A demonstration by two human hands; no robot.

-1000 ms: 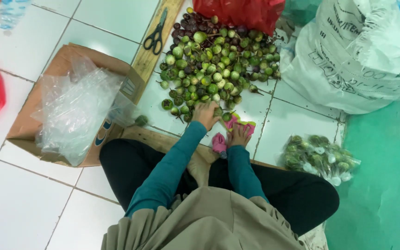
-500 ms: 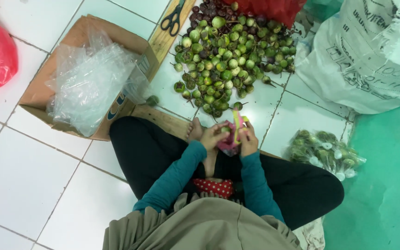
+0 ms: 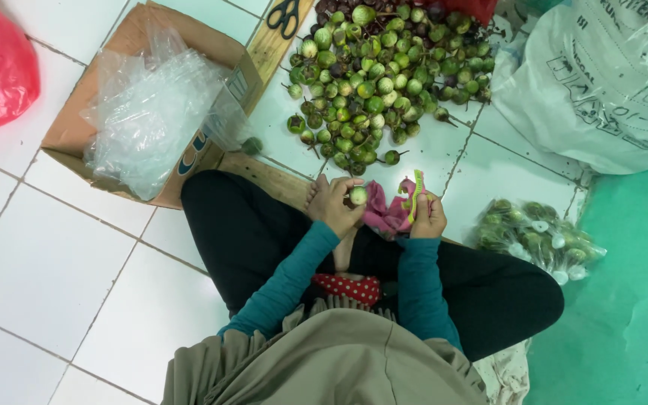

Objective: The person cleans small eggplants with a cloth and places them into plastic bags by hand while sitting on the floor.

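Now withdrawn from the eggplant pile (image 3: 384,71): left hand (image 3: 337,204) closed on one small green eggplant (image 3: 358,196); right hand (image 3: 427,217) gripping green peeler (image 3: 417,196), pink cloth (image 3: 385,214) between.

- Looking like a home or small produce-packing spot, with work going on right on the white tiled floor (image 3: 46,262).
- Lying heaped on the tiles: a pile of small round green eggplants (image 3: 373,75).
- Sitting around it: a cardboard box of clear plastic bags (image 3: 151,105), a filled bag of eggplants (image 3: 538,236), a big white sack (image 3: 601,82), scissors (image 3: 285,15).
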